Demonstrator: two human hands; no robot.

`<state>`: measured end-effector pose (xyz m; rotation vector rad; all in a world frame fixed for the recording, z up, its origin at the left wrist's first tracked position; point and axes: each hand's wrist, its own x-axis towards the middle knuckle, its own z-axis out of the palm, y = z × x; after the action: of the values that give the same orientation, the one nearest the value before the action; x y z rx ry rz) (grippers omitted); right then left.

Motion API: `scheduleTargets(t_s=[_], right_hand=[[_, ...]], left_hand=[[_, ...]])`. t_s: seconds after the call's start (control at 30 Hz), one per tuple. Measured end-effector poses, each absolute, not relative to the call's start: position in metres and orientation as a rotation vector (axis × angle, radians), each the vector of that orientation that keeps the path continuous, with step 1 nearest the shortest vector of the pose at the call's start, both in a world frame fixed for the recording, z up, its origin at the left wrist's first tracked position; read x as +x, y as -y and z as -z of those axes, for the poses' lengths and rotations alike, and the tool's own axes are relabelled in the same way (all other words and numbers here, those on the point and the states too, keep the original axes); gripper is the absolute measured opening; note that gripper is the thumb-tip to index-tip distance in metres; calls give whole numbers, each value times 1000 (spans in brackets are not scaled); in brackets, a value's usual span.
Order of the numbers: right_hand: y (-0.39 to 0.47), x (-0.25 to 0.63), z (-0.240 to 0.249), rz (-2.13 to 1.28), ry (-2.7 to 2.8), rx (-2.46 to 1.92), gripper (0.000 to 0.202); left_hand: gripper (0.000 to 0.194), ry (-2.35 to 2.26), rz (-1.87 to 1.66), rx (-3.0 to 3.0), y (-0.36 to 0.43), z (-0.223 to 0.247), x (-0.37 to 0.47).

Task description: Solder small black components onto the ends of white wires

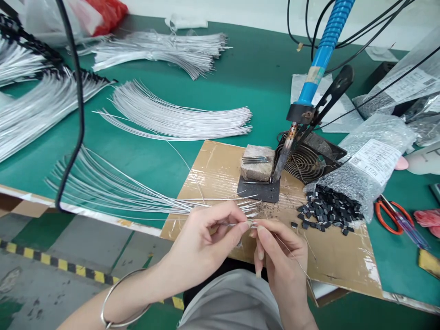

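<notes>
You are at a close fingertip step, by the look of it, bringing a fine wire end (253,225) into line between your two hands just above the near part of the cardboard sheet (213,169). Your left hand (209,238) pinches it between thumb and forefinger; your right hand (283,252) meets it tip to tip, thumb against forefinger, with a thin strand (298,262) trailing across its back. What exactly is joined there is too small and too covered to tell. The loose white wires (137,188) lie to your left on the green surface (268,68), their tips reaching the cardboard beside your left hand; the soldering iron (312,82) stands ahead, and small black pieces (330,211) spill from a bag on the right. The next move probably calls for a light, steady pinch, both sets of fingertips level, and the strand kept from snagging.
</notes>
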<state>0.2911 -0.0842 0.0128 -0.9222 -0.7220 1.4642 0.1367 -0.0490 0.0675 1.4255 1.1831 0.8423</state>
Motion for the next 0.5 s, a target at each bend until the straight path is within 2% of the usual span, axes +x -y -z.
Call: scheduleTargets(t_s=[0.2, 0.5], right_hand=[[84, 290, -17, -1493, 656, -975, 9], [83, 292, -33, -1551, 563, -1063, 16]], left_hand=[[19, -1223, -861, 1582, 53, -64, 137], [20, -1257, -844, 1755, 55, -67, 138]])
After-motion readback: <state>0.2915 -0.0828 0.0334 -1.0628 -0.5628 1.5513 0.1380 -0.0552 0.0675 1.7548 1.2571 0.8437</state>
